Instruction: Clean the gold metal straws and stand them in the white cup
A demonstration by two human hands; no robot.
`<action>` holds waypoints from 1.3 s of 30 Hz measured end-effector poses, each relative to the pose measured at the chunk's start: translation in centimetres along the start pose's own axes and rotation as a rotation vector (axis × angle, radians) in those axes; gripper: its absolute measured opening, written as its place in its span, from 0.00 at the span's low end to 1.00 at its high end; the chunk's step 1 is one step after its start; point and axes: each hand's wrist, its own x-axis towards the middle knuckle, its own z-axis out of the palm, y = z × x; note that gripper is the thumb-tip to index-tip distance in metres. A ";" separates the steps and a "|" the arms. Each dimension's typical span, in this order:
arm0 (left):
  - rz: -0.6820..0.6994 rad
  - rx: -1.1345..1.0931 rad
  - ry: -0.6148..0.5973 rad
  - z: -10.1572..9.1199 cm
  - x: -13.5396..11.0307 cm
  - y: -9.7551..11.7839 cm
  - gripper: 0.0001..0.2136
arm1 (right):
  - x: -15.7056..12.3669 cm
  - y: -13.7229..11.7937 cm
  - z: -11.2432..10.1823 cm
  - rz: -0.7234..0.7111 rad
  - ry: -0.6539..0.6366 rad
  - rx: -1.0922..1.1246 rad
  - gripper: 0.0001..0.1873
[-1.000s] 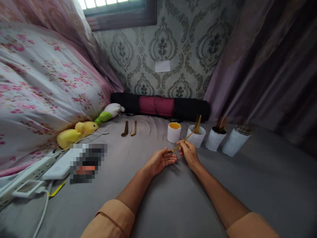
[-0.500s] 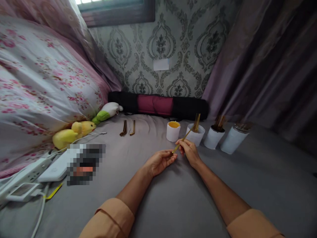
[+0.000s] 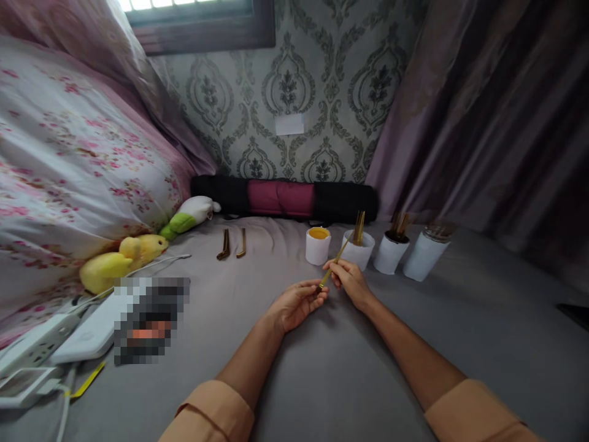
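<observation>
My right hand [image 3: 350, 279] pinches a thin golden stick [image 3: 332, 268], which slants up to the right, its upper end in front of a white container. At the stick's lower end, a small dark tip lies at the fingers of my left hand [image 3: 301, 304]. The left hand's thumb and fingers are closed around that tip, palm turned up. Just behind my hands stand a white cup [image 3: 317, 248] with a yellow inside and a wider white container [image 3: 359, 252] with several upright golden sticks.
Two more white containers [image 3: 391, 255] [image 3: 426, 255] hold dark and clear-looking sticks at right. Bent brown and golden pieces [image 3: 224, 244] [image 3: 242, 243] lie left on the grey sheet [image 3: 350, 380]. Plush toys [image 3: 110, 270], a power strip [image 3: 41, 344] and a blurred patch [image 3: 151, 319] are farther left. A black-and-maroon roll [image 3: 280, 197] lies behind.
The view has shifted slightly, so the background sits farther left. Both hands keep hold of the golden stick, and its lower tip has turned a little between the left fingers.
</observation>
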 end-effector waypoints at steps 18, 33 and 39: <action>-0.024 0.029 -0.009 0.0 0.0 0.0 0.08 | -0.2 -0.4 0.1 0.017 0.043 -0.051 0.12; -0.026 0.030 0.019 0.1 0.0 0.0 0.09 | 0.7 -2.5 -2.2 -0.009 0.166 -0.035 0.16; -0.027 0.035 0.027 0.1 0.0 0.0 0.09 | 1.5 -3.3 -3.5 -0.048 0.214 -0.007 0.18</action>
